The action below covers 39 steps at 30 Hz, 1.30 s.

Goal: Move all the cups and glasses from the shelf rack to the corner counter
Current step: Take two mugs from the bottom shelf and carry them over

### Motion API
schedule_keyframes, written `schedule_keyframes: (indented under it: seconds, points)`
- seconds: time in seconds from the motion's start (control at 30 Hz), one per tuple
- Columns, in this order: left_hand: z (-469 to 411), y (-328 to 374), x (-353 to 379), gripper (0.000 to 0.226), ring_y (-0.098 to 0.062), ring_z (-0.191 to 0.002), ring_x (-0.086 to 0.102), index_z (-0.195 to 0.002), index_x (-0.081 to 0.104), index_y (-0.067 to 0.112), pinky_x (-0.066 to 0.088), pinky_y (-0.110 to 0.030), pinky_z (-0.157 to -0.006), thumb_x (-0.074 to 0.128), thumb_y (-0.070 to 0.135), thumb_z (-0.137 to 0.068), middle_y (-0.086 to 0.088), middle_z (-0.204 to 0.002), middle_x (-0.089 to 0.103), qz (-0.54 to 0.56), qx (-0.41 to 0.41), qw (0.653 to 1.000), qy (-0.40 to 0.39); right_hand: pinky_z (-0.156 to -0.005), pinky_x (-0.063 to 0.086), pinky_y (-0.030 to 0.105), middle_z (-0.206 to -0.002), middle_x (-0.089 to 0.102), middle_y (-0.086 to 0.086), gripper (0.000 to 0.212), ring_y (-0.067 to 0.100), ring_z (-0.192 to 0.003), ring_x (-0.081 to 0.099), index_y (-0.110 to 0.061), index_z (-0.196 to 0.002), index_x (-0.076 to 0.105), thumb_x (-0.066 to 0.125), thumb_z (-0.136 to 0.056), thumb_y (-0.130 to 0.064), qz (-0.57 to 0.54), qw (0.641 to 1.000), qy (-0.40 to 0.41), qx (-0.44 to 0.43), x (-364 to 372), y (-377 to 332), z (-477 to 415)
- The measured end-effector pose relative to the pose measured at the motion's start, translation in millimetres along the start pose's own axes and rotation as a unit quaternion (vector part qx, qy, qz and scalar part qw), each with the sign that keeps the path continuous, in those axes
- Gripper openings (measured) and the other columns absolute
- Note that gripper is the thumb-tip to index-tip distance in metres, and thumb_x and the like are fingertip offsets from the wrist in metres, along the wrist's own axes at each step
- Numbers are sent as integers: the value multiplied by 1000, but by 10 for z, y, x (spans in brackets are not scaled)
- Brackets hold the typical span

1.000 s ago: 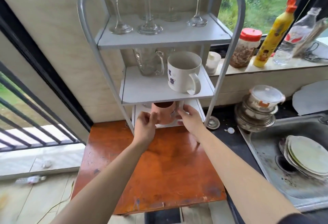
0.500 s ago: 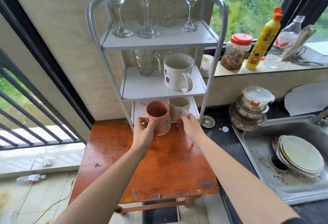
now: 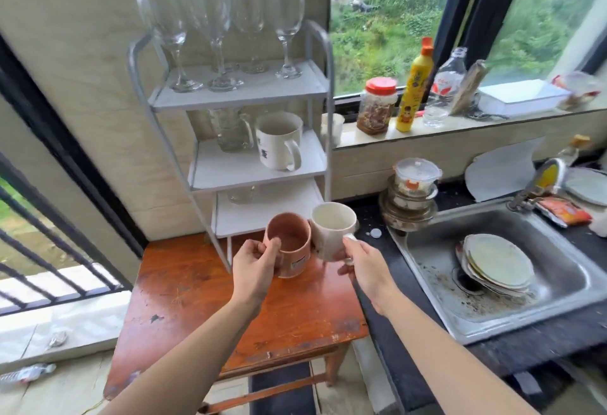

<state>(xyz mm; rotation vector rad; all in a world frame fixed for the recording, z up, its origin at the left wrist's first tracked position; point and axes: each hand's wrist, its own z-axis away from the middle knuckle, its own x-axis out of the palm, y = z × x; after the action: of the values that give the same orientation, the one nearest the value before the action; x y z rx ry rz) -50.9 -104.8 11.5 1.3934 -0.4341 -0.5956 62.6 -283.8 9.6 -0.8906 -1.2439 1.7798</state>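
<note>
Daylight fills the room, coming in through the window (image 3: 394, 20) behind the sill and from the barred opening (image 3: 39, 250) on the left. It is bright and even, with only soft shadows under the rack (image 3: 236, 99) shelves and beneath the table (image 3: 197, 299) edge. The greenery outside is a little washed out. The glasses (image 3: 213, 27) on top catch pale highlights, and the sink (image 3: 558, 283) steel gives a dull sheen. Motion blur smears the whole view slightly; the lettering on bottles and the mug cannot be read. The wide lens bends the window frames and the dark post at left, and the corners stretch and soften.
</note>
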Motion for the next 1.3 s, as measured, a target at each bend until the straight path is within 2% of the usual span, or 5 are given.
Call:
schedule_keyframes:
  seconds: [0.33, 0.8, 0.97, 1.13, 1.3]
  points:
    - [1235, 531, 1996, 21, -23, -66, 56, -77, 47, 13, 54, -46, -68, 59, 29, -79, -18, -73, 60, 2, 34, 981, -192, -59, 47, 26, -79, 78, -1, 45, 12, -54, 64, -15, -80, 74, 52, -101, -48, -20, 967, 251, -43, -2187, 165, 1206]
    - [5109, 456, 4616, 30, -26, -76, 55, -84, 43, 10, 54, -47, -73, 52, 38, -77, -14, -79, 50, 12, 19, 885, -466, -62, 41, 27, -83, 78, -5, 46, 11, -63, 71, -19, -83, 73, 47, -102, -50, -77, 820, 565, -59, -5258, 1140, 4505]
    - [6224, 343, 5217, 28, -25, -75, 59, -87, 41, 10, 61, -48, -73, 54, 35, -84, -15, -85, 51, -26, 17, 842, -539, -70, 52, 37, -80, 75, -4, 45, 18, -69, 70, -15, -82, 74, 49, -102, -47, -124, 770, 624, -50, -5977, 1555, 5259]
    - [7161, 3, 6013, 24, -22, -77, 62, -99, 44, 10, 61, -41, -71, 53, 29, -89, -12, -89, 55, -53, 9, 801, -597, -51, 44, 15, -89, 78, 4, 49, 17, -65, 70, -24, -63, 69, 48, -104, -41, -134, 724, 675, -39, -6655, 1934, 5718]
    - [8058, -327, 6958, 24, -18, -79, 62, -111, 44, 19, 57, -35, -65, 54, 27, -91, -8, -93, 59, -63, -25, 762, -644, -51, 45, 14, -84, 77, -5, 54, 13, -66, 73, -28, -58, 66, 45, -105, -43, -123, 699, 704, 3, -7626, 2382, 6014]
